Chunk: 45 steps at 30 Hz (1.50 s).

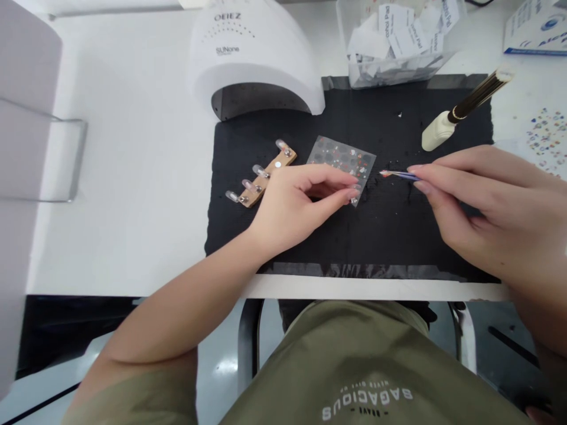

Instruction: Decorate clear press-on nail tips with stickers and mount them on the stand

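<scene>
Near the middle of the black mat (pixel 398 236), my left hand (pixel 296 203) is closed, thumb and index finger pinched at the lower edge of a clear sticker sheet (pixel 343 154). Small white, orange and red motifs dot that sheet. My right hand (pixel 491 206) grips slim tweezers (pixel 403 175) between thumb and fingers. At their tips is a tiny white and reddish piece (pixel 384 173), just right of the sheet and apart from it. Left of my left hand lies a wooden nail stand (pixel 268 177) bearing several clear false nails (pixel 259 171); my hand partly covers it.
A white nail lamp (pixel 261 53) stands at the back left. Behind the mat is a clear box (pixel 398 71) of alcohol pads. A polish bottle (pixel 438 130) with a dark, gold-striped cap stands beyond my right hand. Small colourful stickers (pixel 549 139) lie at the far right.
</scene>
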Tool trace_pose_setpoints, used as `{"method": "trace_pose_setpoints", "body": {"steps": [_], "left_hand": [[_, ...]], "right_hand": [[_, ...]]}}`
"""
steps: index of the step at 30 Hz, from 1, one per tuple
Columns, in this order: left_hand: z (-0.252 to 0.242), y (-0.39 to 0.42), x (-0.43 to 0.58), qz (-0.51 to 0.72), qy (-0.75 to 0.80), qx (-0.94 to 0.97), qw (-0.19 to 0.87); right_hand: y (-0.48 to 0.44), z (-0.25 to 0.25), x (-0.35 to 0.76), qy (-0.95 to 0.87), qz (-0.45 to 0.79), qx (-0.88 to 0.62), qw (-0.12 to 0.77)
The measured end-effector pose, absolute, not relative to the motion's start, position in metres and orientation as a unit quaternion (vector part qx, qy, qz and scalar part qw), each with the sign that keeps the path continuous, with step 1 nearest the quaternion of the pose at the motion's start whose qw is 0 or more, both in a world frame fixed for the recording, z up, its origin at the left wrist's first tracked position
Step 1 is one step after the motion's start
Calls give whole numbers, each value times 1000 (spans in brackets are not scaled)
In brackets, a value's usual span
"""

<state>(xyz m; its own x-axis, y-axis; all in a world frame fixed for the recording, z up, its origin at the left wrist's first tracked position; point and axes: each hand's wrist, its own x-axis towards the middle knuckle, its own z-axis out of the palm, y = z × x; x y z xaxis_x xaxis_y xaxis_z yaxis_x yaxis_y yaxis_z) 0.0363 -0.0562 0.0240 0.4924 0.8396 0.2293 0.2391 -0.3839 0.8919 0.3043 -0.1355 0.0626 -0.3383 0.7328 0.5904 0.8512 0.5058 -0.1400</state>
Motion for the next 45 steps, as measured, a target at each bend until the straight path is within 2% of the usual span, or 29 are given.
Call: {"method": "trace_pose_setpoints", "body": {"steps": [4,7,21,27,33,40,45], "left_hand": [[17,-55,35,346,318,836,283],[16,-55,33,343,284,867,223],[26,-58,31,365,293,861,200],[32,-64,34,387,299,845,215],[38,-67,33,387,260,851,242],[41,-70,32,357,224,872,249],[43,-72,35,381,204,863,261]], "right_hand": [[-136,63,304,-812,-103,-491,300],[-135,61,305,-818,-103,-485,292],[-137,64,302,-811,-94,-493,300],[-144,82,296,-777,76,-546,304],[-143,84,300,-762,265,-505,308],[-139,81,303,-725,388,-483,300],[-134,79,302,-720,403,-477,302]]}}
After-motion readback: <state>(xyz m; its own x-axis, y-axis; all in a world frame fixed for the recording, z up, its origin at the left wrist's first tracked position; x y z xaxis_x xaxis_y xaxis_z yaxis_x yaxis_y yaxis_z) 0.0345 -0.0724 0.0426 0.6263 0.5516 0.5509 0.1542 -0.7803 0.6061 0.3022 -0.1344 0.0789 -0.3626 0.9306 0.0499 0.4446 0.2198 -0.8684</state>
